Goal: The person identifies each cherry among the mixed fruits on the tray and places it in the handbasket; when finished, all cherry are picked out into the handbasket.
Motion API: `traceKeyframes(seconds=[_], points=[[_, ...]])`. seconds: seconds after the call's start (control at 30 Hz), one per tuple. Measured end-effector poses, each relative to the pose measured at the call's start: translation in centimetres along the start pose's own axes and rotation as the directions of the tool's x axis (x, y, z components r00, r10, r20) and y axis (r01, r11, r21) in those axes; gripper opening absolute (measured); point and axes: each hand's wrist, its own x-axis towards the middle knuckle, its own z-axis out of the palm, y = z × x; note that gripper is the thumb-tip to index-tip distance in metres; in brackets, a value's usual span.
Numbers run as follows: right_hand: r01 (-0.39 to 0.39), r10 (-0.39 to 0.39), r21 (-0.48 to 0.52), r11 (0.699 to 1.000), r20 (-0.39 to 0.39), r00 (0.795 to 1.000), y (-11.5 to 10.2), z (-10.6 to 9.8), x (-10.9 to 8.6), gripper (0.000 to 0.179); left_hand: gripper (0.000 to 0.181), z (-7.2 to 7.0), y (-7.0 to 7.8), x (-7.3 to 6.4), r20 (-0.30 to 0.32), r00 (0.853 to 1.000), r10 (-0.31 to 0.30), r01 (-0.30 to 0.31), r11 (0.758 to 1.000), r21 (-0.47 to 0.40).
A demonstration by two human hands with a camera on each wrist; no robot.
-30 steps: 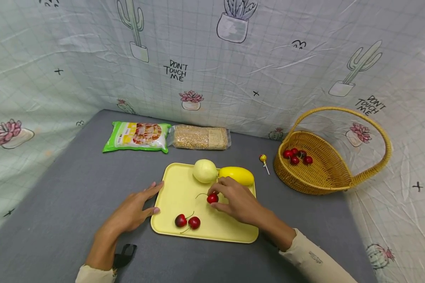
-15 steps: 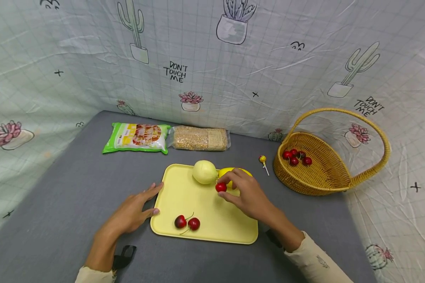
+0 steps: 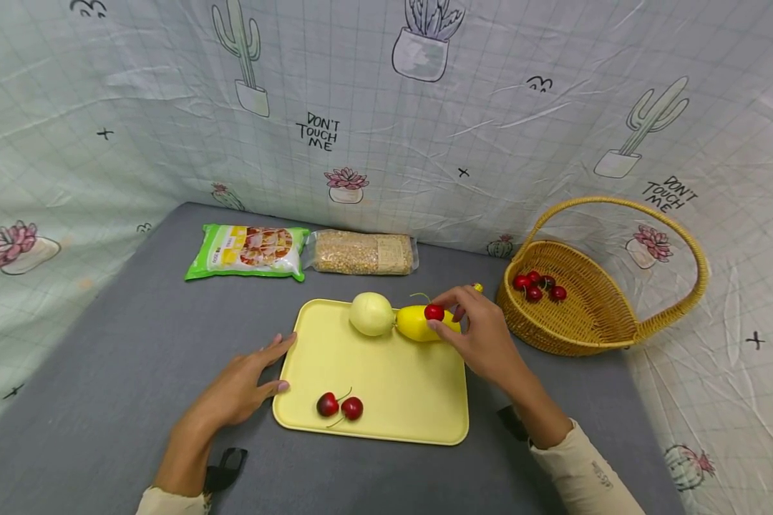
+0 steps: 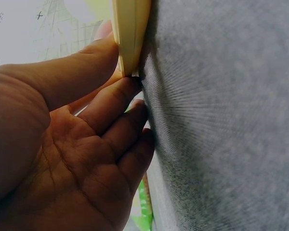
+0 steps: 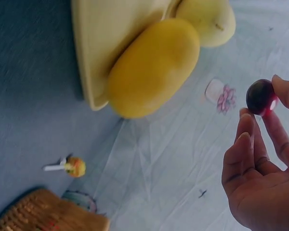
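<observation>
My right hand (image 3: 489,342) pinches a dark red cherry (image 3: 434,312) between thumb and fingertips, stem trailing left. In the head view it overlaps the oblong yellow fruit (image 3: 415,323) at the back right of the yellow tray (image 3: 399,386); the right wrist view shows the cherry (image 5: 260,97) held well apart from that fruit (image 5: 154,67). A round pale yellow fruit (image 3: 371,315) lies beside it. Two cherries (image 3: 339,406) with stems rest near the tray's front edge. My left hand (image 3: 238,386) touches the tray's left rim with fingertips and thumb (image 4: 82,72), fingers relaxed.
A wicker basket (image 3: 595,347) with a tall handle stands at the right, several cherries (image 3: 533,285) inside. A lollipop (image 3: 478,287) lies between tray and basket, partly hidden by my right hand. Behind the tray lie a green-edged food bag (image 3: 251,250) and a clear grain pack (image 3: 363,252).
My right hand has lifted the cherry from the middle of the tray and carried it right and back, over the oblong yellow fruit. The left hand has stayed at the rim.
</observation>
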Motion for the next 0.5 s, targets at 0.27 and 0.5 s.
traceKeyframes(seconds=[0.27, 0.5], points=[[-0.039, 0.036, -0.038, 0.999, -0.08, 0.996, 1.9, -1.2, -0.1, 0.029, 0.079, 0.0, 0.0, 0.0, -0.001, 1.0, -0.003, 0.003, 1.0, -0.011], [-0.074, 0.065, -0.048, 0.996, -0.171, 0.983, 4.1, -2.2, -0.1, 0.031, 0.079, 0.1, -0.1, 0.0, 0.004, 1.0, -0.002, 0.002, 1.0, -0.002]])
